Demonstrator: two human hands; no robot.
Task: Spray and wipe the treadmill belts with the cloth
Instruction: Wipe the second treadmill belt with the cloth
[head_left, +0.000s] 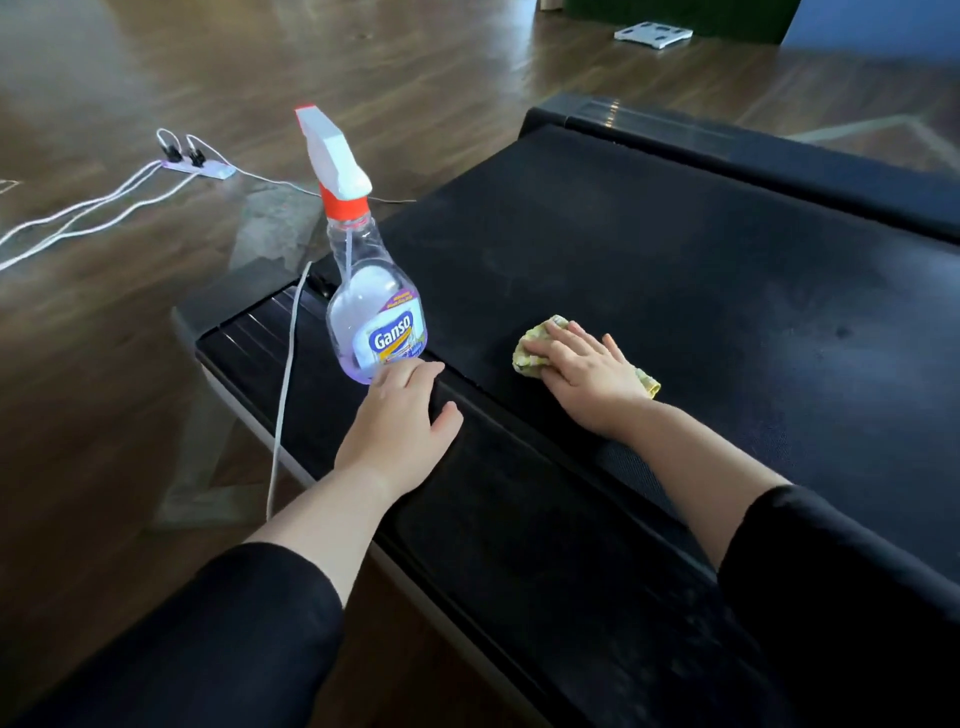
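Black sleeves (234, 649) nearest | left hand (400, 421) lay flat, fingers relaxed, on side rail (493, 499) by upright spray bottle (374, 312) labelled "Ganso" | right hand (587, 374), fingers straight, pressed yellow cloth (530, 351) onto black treadmill belt (675, 270).

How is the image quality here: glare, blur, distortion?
Head view: the wide-angle lens slightly bows the treadmill belt edges; soft glare streaks the wood floor at top; the spray bottle, cloth, left hand and right hand are sharp; the dark belt shows little detail.
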